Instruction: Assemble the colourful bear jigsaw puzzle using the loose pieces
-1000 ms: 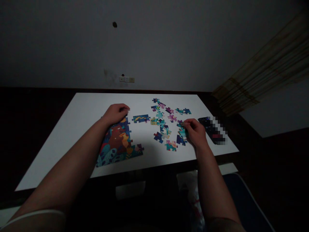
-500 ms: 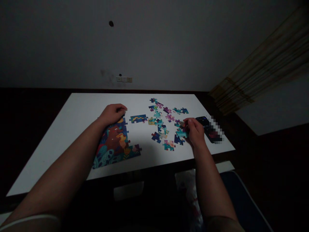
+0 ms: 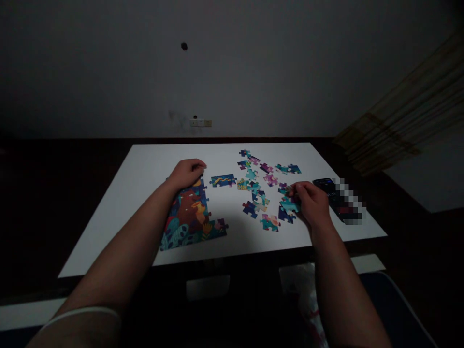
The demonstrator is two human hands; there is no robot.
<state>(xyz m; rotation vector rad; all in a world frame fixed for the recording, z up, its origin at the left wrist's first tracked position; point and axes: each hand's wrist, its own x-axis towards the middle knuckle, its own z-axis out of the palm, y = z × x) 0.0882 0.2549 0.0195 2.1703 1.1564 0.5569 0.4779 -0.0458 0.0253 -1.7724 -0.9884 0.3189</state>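
Left hand (image 3: 186, 174) curled over the puzzle (image 3: 186, 208), right hand (image 3: 312, 203) by loose pieces (image 3: 270, 223); can't tell if either's gripping. Probably light, stiff card, so pinch the edges.

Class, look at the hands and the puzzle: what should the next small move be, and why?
Probably the right hand should slide one loose piece toward the joined section to test its fit: that hand is at the pieces, tabs jut from the section's right edge, and the left hand lies at its far end.
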